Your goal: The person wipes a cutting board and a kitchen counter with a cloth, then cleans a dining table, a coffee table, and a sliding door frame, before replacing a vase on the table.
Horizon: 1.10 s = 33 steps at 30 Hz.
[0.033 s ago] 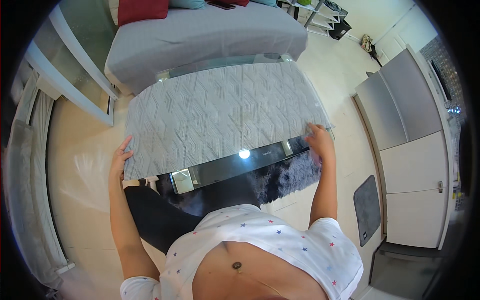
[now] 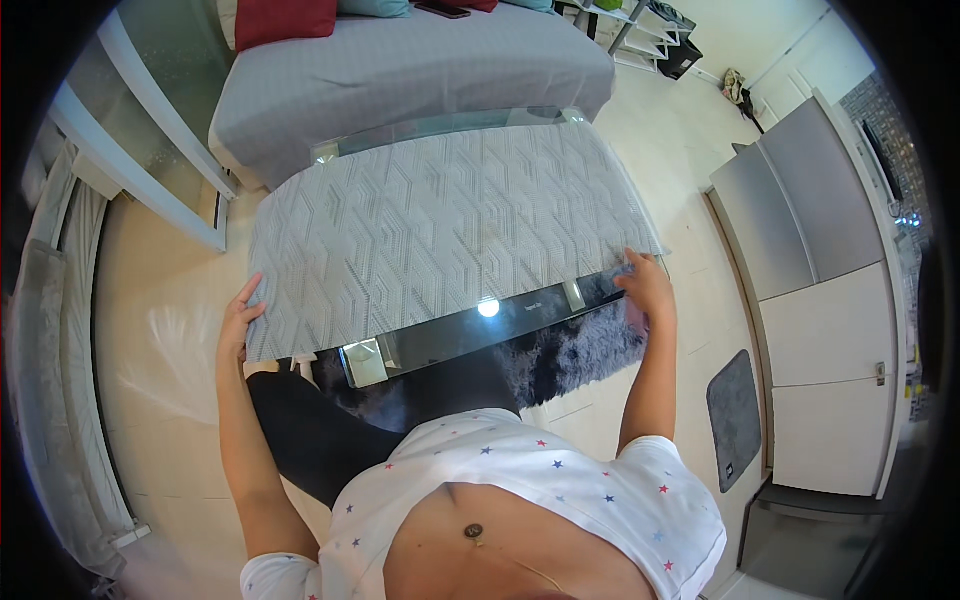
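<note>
A grey tablecloth (image 2: 440,220) with a zigzag geometric pattern lies over a glass coffee table (image 2: 450,335). Bare glass shows along the table's near side and as a strip at the far side. At the cloth's near left corner, my left hand (image 2: 238,318) grips the edge between thumb and fingers. My right hand (image 2: 648,288) holds the cloth's edge near its right corner, fingers bent over it; part of that grip is hidden.
Behind the table stands a grey-covered sofa (image 2: 420,70) with cushions and a phone (image 2: 442,10). A shaggy dark rug (image 2: 570,350) lies under the table. White cabinets (image 2: 830,340) and a grey mat (image 2: 735,420) are at the right, a sliding glass door (image 2: 140,130) at the left.
My right hand has shifted slightly to the right. The cloth's near edge has moved a little, while my left hand stays at its corner.
</note>
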{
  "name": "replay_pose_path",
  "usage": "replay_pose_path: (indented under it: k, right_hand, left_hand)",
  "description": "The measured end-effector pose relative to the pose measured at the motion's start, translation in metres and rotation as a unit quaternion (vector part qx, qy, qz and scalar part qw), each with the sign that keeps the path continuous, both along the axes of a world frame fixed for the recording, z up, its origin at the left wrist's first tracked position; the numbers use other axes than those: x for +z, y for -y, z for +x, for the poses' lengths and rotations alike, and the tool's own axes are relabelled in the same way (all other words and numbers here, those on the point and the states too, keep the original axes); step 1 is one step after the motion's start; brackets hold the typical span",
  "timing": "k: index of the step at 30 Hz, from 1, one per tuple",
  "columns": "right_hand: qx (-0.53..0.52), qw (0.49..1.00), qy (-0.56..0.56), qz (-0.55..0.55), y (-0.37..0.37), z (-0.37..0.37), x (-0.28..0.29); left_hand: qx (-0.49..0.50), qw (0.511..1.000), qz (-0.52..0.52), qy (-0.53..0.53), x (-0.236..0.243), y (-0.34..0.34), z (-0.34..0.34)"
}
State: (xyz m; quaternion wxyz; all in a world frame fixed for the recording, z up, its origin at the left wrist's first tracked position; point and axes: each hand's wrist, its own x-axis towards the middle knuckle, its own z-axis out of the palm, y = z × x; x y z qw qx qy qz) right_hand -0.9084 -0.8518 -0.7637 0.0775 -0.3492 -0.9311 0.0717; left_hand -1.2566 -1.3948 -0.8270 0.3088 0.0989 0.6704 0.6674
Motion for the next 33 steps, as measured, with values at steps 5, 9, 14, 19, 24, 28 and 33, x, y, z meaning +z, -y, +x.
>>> replay_pose_path:
  k: [5, 9, 14, 19, 24, 28, 33]
  right_hand:
    - [-0.133, 0.978, -0.129, -0.095, -0.017, 0.008, 0.029]
    - [-0.027, 0.936, -0.339, -0.090, 0.034, -0.072, 0.040]
    - [0.361, 0.912, -0.143, -0.129, 0.198, -0.191, -0.004]
    - [0.364, 0.895, -0.194, 0.170, 0.182, -0.204, -0.059]
    - [0.175, 0.940, -0.228, 0.183, -0.002, -0.141, -0.073]
    - [0.128, 0.913, -0.249, 0.297, -0.008, -0.155, -0.074]
    - [0.391, 0.885, -0.251, 0.003, 0.183, -0.234, -0.092]
  left_hand:
    - [0.020, 0.998, -0.054, -0.014, -0.005, 0.015, 0.003]
    - [0.071, 0.851, -0.328, -0.404, 0.002, -0.045, 0.013]
    - [0.014, 0.760, -0.314, -0.569, 0.007, -0.151, 0.082]
    - [-0.025, 0.693, -0.473, -0.543, 0.006, -0.163, 0.098]
    - [-0.012, 0.704, -0.446, -0.553, 0.007, -0.166, 0.100]
    - [-0.015, 0.707, -0.450, -0.546, 0.008, -0.167, 0.100]
    - [-0.028, 0.677, -0.491, -0.548, 0.012, -0.172, 0.097]
